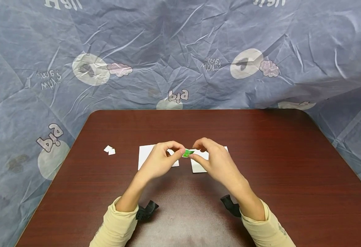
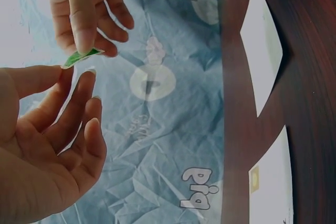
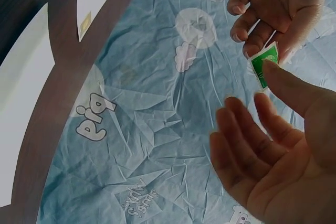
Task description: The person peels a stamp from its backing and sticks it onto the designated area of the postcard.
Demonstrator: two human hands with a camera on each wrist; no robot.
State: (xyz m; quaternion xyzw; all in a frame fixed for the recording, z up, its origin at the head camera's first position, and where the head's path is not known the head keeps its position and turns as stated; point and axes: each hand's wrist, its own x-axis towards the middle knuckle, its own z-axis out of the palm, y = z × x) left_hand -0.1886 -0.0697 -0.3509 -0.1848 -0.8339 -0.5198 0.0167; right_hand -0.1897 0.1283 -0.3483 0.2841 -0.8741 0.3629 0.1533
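A small green stamp with a pale, toothed edge is held up between the two hands over the table. My left hand pinches one end of it between thumb and forefinger. The thumb of my right hand touches the stamp's other end. That hand's forefinger stands apart from the thumb, and its other fingers are loosely bent. Below lie two white envelope-like rectangles: the left one, partly behind the left hand, bears a small gold patch; the right one is partly covered by the right hand.
Two small white paper squares lie on the left side of the dark red-brown table. A wrinkled blue-grey printed cloth hangs behind the table. Black wrist mounts sit at both forearms.
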